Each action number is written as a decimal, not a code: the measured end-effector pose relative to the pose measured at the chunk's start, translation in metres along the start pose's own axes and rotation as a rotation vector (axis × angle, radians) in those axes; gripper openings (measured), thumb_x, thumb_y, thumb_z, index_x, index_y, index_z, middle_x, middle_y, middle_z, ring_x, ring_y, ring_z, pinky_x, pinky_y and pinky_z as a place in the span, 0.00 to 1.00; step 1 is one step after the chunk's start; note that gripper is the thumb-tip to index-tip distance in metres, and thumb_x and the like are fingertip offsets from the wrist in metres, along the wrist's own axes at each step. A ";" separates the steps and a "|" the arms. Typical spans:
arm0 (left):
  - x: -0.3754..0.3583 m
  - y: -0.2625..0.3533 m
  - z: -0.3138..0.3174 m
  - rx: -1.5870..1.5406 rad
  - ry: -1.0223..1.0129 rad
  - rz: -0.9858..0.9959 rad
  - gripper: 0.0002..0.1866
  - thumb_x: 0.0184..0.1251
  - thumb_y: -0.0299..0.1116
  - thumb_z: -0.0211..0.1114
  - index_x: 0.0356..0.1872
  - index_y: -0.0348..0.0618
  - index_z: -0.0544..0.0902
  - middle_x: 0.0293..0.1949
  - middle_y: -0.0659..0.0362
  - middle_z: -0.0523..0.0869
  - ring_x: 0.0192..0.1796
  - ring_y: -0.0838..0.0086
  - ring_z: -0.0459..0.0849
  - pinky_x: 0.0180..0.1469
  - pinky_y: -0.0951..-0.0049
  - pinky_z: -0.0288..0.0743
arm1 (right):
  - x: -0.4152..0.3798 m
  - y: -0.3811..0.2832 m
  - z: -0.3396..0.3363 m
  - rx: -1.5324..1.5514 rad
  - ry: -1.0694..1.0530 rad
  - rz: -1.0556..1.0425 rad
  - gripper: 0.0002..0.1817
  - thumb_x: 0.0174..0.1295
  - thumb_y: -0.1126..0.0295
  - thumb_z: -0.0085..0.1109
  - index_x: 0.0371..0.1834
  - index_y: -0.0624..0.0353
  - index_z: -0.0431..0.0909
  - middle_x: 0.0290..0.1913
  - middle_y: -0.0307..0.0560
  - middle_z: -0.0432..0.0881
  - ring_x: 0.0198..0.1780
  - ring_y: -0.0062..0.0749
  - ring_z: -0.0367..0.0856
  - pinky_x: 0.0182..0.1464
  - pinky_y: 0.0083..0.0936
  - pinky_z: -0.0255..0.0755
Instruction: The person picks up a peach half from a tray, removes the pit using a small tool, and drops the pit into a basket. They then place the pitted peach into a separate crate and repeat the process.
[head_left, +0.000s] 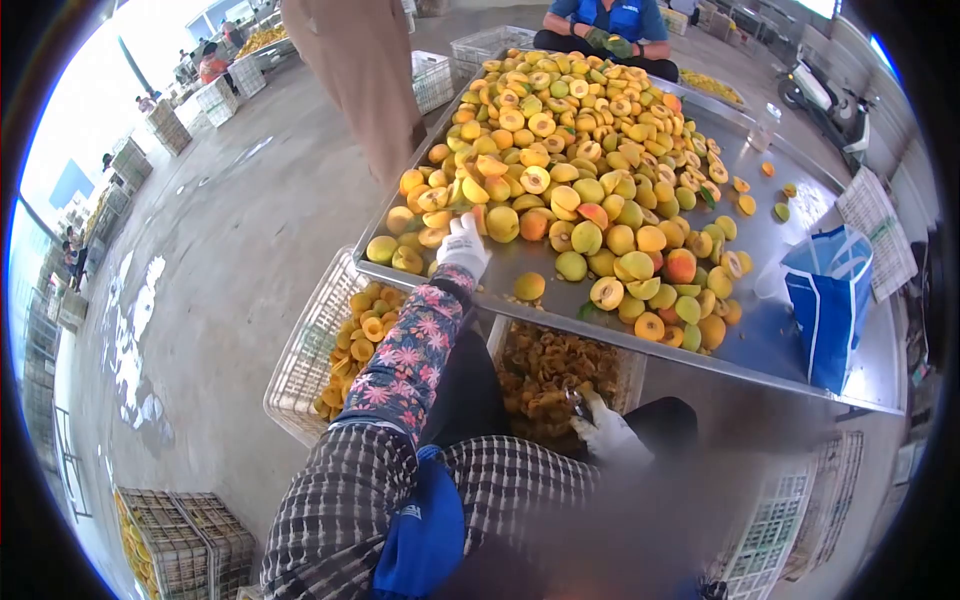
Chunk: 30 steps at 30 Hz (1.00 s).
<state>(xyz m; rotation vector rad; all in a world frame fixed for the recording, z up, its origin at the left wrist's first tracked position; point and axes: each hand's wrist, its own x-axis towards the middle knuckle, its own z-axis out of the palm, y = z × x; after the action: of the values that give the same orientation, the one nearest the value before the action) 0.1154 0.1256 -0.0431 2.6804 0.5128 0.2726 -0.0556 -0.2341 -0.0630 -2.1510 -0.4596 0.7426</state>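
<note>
My left hand (pixel 463 247), in a white glove, reaches to the near left edge of a heap of yellow peaches (pixel 590 140) on a metal table. Its fingers are closed on a peach half (pixel 480 218) at the pile's edge. Many of the peaches are cut in half, some showing their pits. Low over a crate of brown pits and scraps (pixel 550 375), my gloved right hand (pixel 606 432) grips a small metal tool (pixel 578 403); its exact kind is not clear. A white crate (pixel 300 370) with peach halves (pixel 362 325) stands below my left arm.
The metal table (pixel 770 330) has a raised rim. A blue bag (pixel 828 305) and a clear bottle (pixel 765 127) stand on its right side. Across it sits a person in a blue vest (pixel 625 18); another stands at the left (pixel 360 80). Crates (pixel 185 545) stand on the floor.
</note>
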 end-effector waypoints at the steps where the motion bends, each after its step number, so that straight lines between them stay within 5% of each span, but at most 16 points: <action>1: 0.001 -0.002 0.004 -0.013 0.026 -0.016 0.35 0.52 0.37 0.74 0.58 0.45 0.62 0.54 0.46 0.75 0.53 0.47 0.81 0.52 0.53 0.77 | -0.004 -0.012 -0.004 0.013 -0.025 0.048 0.28 0.68 0.61 0.52 0.69 0.59 0.58 0.38 0.69 0.80 0.45 0.64 0.79 0.45 0.46 0.72; 5: -0.002 -0.017 0.003 -0.380 0.178 0.048 0.31 0.54 0.31 0.69 0.60 0.43 0.68 0.52 0.46 0.80 0.52 0.53 0.82 0.52 0.57 0.78 | -0.004 0.005 0.001 -0.021 0.076 -0.020 0.29 0.68 0.59 0.52 0.69 0.60 0.58 0.39 0.70 0.80 0.46 0.64 0.80 0.47 0.46 0.72; 9: -0.043 0.028 -0.054 -1.949 -0.428 -0.200 0.20 0.67 0.41 0.58 0.56 0.41 0.73 0.46 0.52 0.84 0.47 0.62 0.83 0.45 0.61 0.80 | 0.007 -0.009 -0.009 0.103 0.135 -0.050 0.24 0.69 0.56 0.51 0.61 0.60 0.65 0.38 0.66 0.80 0.43 0.62 0.80 0.44 0.43 0.73; 12: -0.083 0.065 -0.073 -2.076 -0.530 -0.388 0.23 0.73 0.50 0.53 0.55 0.41 0.74 0.44 0.54 0.84 0.44 0.64 0.84 0.41 0.65 0.80 | 0.011 -0.066 -0.032 0.078 0.260 -0.241 0.20 0.68 0.62 0.54 0.58 0.61 0.67 0.32 0.61 0.79 0.37 0.58 0.80 0.38 0.43 0.71; 14: -0.098 0.080 -0.060 -1.967 -0.475 -0.290 0.25 0.73 0.54 0.52 0.55 0.42 0.75 0.43 0.55 0.84 0.42 0.65 0.84 0.39 0.67 0.80 | 0.019 -0.086 -0.037 0.041 0.412 -0.386 0.18 0.68 0.66 0.55 0.56 0.60 0.67 0.30 0.59 0.78 0.33 0.58 0.79 0.34 0.44 0.70; 15: -0.105 0.087 -0.054 -1.914 -0.450 -0.241 0.26 0.74 0.56 0.52 0.55 0.42 0.75 0.42 0.55 0.84 0.41 0.66 0.84 0.39 0.68 0.80 | 0.017 -0.112 -0.047 0.072 0.417 -0.453 0.16 0.69 0.69 0.53 0.56 0.61 0.67 0.26 0.52 0.73 0.25 0.44 0.73 0.30 0.36 0.67; 16: -0.112 0.096 -0.056 -1.877 -0.433 -0.215 0.27 0.74 0.55 0.52 0.60 0.43 0.73 0.46 0.55 0.82 0.44 0.65 0.82 0.44 0.62 0.80 | 0.022 -0.120 -0.049 0.061 0.446 -0.465 0.16 0.69 0.69 0.53 0.56 0.62 0.66 0.26 0.53 0.73 0.26 0.45 0.74 0.30 0.36 0.67; 23: -0.141 0.130 -0.058 -1.773 -0.309 -0.094 0.24 0.79 0.48 0.46 0.58 0.38 0.74 0.47 0.56 0.82 0.49 0.71 0.81 0.52 0.70 0.76 | 0.038 -0.131 -0.040 0.036 0.652 -0.500 0.19 0.68 0.69 0.54 0.59 0.63 0.64 0.31 0.59 0.77 0.31 0.56 0.79 0.33 0.41 0.70; 26: -0.137 0.124 -0.037 -1.846 -0.414 -0.153 0.23 0.79 0.47 0.45 0.60 0.38 0.73 0.50 0.56 0.81 0.51 0.72 0.80 0.54 0.72 0.75 | 0.035 -0.142 -0.053 0.060 0.769 -0.545 0.21 0.65 0.65 0.56 0.59 0.61 0.67 0.36 0.62 0.82 0.38 0.59 0.82 0.37 0.45 0.74; 30: -0.150 0.134 -0.042 -1.932 -0.461 -0.103 0.26 0.77 0.50 0.49 0.63 0.41 0.72 0.52 0.56 0.81 0.54 0.68 0.79 0.59 0.67 0.73 | 0.048 -0.138 -0.062 -0.277 0.768 -0.486 0.26 0.56 0.68 0.61 0.59 0.59 0.70 0.37 0.56 0.83 0.37 0.55 0.83 0.37 0.42 0.77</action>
<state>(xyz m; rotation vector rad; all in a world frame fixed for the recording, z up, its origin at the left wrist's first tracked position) 0.0090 -0.0329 0.0330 0.7614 0.0481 0.0160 0.0105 -0.1585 0.0596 -2.2364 -0.6444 -0.4370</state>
